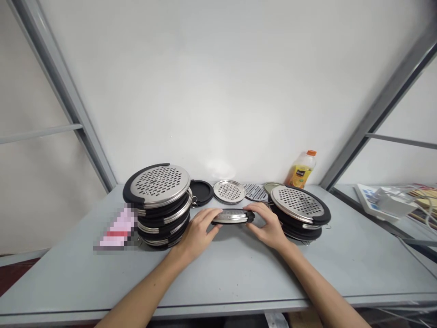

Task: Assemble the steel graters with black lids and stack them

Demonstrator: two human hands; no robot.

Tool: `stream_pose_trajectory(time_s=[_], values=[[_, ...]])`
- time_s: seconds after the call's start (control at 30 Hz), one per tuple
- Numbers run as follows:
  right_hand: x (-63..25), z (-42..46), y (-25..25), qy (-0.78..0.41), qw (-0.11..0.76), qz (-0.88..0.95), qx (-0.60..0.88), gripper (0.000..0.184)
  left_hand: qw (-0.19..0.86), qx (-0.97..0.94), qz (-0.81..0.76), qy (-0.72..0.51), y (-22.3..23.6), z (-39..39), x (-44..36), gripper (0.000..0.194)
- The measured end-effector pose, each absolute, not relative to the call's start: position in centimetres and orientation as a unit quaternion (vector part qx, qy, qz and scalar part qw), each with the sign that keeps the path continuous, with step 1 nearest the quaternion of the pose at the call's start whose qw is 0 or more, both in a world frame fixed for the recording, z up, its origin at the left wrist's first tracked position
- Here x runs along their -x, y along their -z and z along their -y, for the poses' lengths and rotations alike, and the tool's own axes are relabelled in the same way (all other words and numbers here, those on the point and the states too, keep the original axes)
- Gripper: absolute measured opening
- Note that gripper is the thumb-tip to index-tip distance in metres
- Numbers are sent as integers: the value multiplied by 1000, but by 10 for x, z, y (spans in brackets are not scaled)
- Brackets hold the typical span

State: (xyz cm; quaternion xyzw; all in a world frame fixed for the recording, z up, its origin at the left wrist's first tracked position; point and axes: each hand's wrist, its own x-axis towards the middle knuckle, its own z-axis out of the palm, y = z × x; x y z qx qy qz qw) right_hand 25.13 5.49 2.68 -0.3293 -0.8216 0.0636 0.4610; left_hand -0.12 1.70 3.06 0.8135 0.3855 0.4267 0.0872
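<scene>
Between my two hands is a round grater (233,216) with a silver metal top and a black rim, held nearly level above the table and seen edge-on. My left hand (201,228) grips its left edge, thumb below and fingers on top. At its right edge, my right hand (266,226) pinches the black rim in the same way. A tall stack of similar black-rimmed graters (160,184) stands to the left, its perforated metal top facing up. Close beside my right hand is a shorter stack (298,203).
Along the wall lie a black round lid (201,191), a perforated metal disc (229,191) and a second grater disc (256,192). An orange-capped juice bottle (303,171) stands behind the right stack. Metal shelf posts (64,77) flank the grey table (218,282). White power strips (382,202) lie far right.
</scene>
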Motion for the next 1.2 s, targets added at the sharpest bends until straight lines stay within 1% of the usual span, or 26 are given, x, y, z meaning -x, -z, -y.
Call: stream_pose_trajectory(time_s=[0.07, 0.2, 0.3, 0.4, 0.5, 0.57, 0.63, 0.7, 0.77, 0.93, 1.0, 1.2], values=[[-251, -55, -27, -72, 463, 817, 334, 30, 99, -807, -387, -434, -29, -17, 0, 37], [-253, -55, -26, -103, 496, 784, 358, 29, 111, -790, -389, -461, -28, -17, -1, 33], [-255, -56, -25, -144, 520, 753, 378, 34, 113, -794, -377, -463, -29, -14, 0, 39], [-256, -59, -24, -223, 548, 717, 369, 36, 121, -816, -353, -442, -33, -10, 2, 58], [-256, -61, -25, -313, 557, 678, 364, 35, 125, -846, -336, -396, -41, -6, 2, 85], [-255, -63, -24, -352, 550, 658, 376, 35, 102, -870, -329, -354, -46, -4, 2, 103], [-253, -64, -23, -383, 535, 641, 394, 38, 62, -896, -311, -311, -50, -4, 2, 112], [-249, -65, -21, -415, 513, 629, 412, 43, 27, -918, -286, -272, -52, -6, 3, 107], [-245, -67, -17, -435, 492, 624, 423, 46, 18, -931, -267, -248, -51, -9, 4, 95], [-240, -71, -9, -421, 431, 675, 426, 44, 61, -935, -268, -223, -42, -13, 5, 69], [-240, -70, -8, -393, 407, 705, 428, 43, 73, -934, -274, -219, -41, -13, 5, 67], [-241, -66, -7, -307, 358, 764, 441, 47, 74, -928, -293, -220, -40, -11, 5, 70]])
